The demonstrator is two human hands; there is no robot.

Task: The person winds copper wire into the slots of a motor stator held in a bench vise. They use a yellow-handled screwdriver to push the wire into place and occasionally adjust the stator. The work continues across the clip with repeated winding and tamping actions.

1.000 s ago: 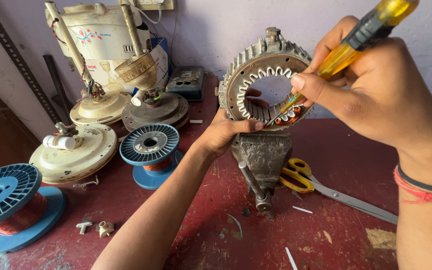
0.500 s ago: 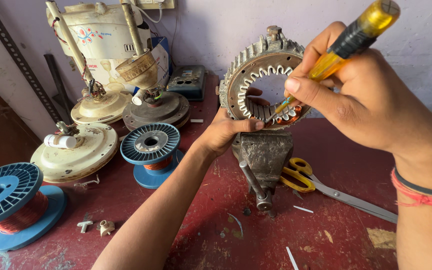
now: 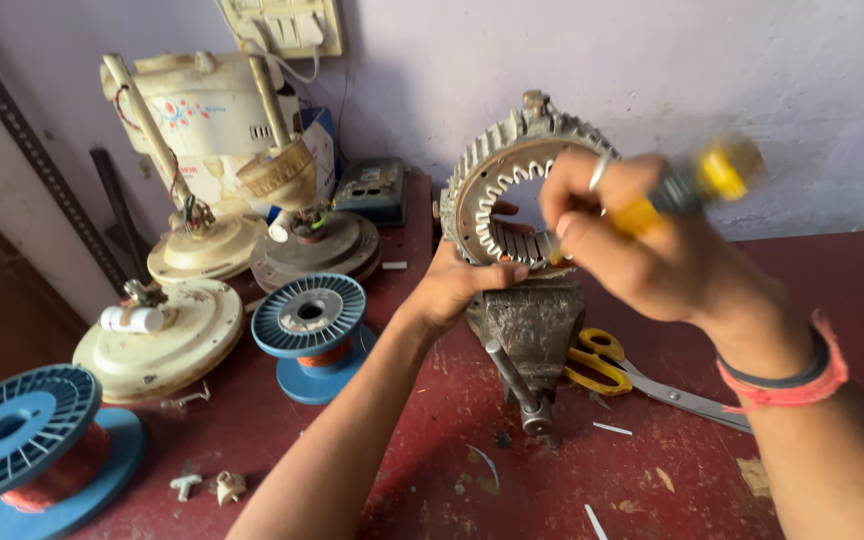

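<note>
Lower now, the right hand [image 3: 642, 245] has dropped against the stator ring [image 3: 512, 190], fingers closed around a blurred yellow screwdriver [image 3: 687, 190]; the ring stands in a bench vise [image 3: 527, 325] at centre; the left hand [image 3: 457, 285] grips the ring's near-left edge; yellow scissors [image 3: 602, 365] lie right.

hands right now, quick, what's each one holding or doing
Left hand: gripping the lower edge of the stator ring clamped in the vise.
Right hand: closed around a yellow-handled screwdriver.
</note>
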